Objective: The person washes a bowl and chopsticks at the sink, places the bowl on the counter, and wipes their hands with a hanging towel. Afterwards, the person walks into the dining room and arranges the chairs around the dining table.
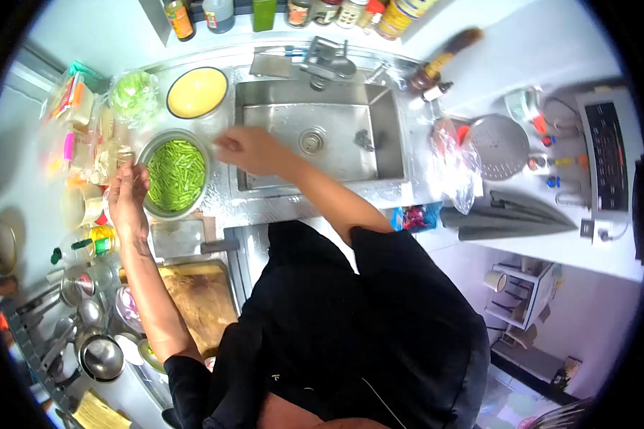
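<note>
- The left hand (129,204) is hovering at the left side of the steel bowl (209,171), its fingers reaching out straight and lying fairly close together; I am not making out anything gripped in it.
- A crumpled clear packet (111,161) is sitting just beyond those fingertips, though I cannot tell whether they are touching it.
- The right hand (249,149) is hanging over the near-left corner of the sink (336,154), its fingers curling loosely inward; it is blurring, so I cannot tell whether they are pinching anything.
- Cut green beans (177,175) are filling the steel bowl, which is standing on the counter between the two hands, left of the sink.
- A yellow bowl (197,93) is resting just behind the steel one, and a bagged green vegetable (132,96) is lying to its left.
- Nearer the person, a broad-bladed cleaver (177,238) is lying flat, its dark handle pointing right, and a wooden chopping board (200,304) is resting below it.
- Across the sink, a perforated round tray (499,146) is lying beside a clear plastic bag (456,168).
</note>
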Tool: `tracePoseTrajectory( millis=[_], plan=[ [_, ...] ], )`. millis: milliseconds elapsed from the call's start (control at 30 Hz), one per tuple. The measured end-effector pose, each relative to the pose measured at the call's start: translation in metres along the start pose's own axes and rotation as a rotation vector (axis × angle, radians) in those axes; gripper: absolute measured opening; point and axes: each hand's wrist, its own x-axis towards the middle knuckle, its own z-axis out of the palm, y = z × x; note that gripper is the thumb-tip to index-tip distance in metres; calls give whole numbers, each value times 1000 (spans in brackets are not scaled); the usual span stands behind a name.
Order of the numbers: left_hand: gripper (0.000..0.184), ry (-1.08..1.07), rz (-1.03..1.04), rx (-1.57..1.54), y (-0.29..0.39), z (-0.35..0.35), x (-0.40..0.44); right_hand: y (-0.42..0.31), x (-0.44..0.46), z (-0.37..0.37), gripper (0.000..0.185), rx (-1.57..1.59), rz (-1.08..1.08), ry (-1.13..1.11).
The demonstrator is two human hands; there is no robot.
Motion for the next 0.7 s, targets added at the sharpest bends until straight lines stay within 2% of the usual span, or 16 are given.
tracePoseTrajectory(
  millis=[33, 100, 167, 233, 367, 433, 533, 567, 633, 700],
  plan=[
    [37, -4, -18, 9, -1, 2, -18, 21, -38, -2, 38, 10, 54, -45],
    [36, -81, 1, -27, -7, 12, -55, 56, -125, -5, 35, 59, 239, 39],
    [32, -121, -43, -89, -11, 31, -86, 87, -199, -17, 33, -181, 252, 105],
    [32, -186, -70, -86, -23, 47, -107, 106, -259, -29, 31, -13, 514, 98],
    [29, -296, -168, -115, -46, 70, -147, 138, -331, -36, 28, -81, 496, 216],
    [27, -307, -206, -111, -58, 79, -164, 131, -342, -45, 31, 60, 613, 297],
    [27, -356, -271, -168, -70, 93, -186, 134, -350, -60, 31, 28, 644, 203],
    [27, -407, -305, -241, -74, 97, -189, 144, -352, -59, 31, 39, 641, 190],
    [27, -402, -338, -262, -76, 110, -198, 163, -360, -63, 28, 0, 495, 253],
    [27, -407, -388, -301, -86, 127, -199, 177, -371, -75, 29, -85, 491, 242]
  ],
)
